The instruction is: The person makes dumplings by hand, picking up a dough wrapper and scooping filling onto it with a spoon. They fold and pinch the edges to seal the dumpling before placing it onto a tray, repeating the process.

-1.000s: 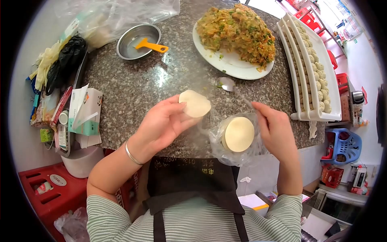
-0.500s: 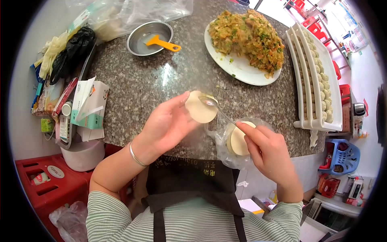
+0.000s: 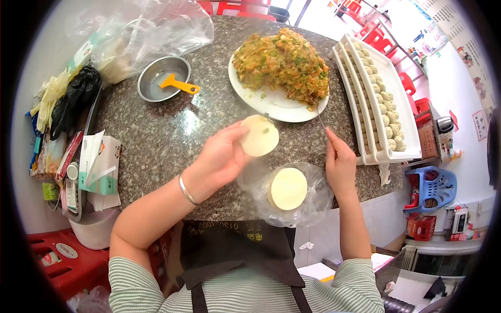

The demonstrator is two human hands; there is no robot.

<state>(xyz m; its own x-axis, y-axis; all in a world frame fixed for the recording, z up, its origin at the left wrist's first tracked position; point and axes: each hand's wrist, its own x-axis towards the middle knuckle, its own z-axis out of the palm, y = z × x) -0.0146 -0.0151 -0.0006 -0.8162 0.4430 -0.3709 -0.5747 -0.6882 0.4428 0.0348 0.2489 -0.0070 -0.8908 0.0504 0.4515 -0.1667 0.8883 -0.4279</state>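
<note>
Our left hand [image 3: 222,156] pinches 1 wrapper [image 3: 261,140] by its left edge; our right hand [image 3: 342,159] grips 1 spoon [image 3: 322,120] near the plate [image 3: 250,100].

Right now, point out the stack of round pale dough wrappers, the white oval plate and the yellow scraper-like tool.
Stack of round pale dough wrappers [image 3: 289,189]: head view, top face.
White oval plate [image 3: 284,112]: head view, bare near edge.
Yellow scraper-like tool [image 3: 182,85]: head view, handle.

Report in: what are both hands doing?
Left hand holding round wrapper, green speck on it. Right hand gripping spoon handle at edge of filling. Nothing evident in the way.
</note>
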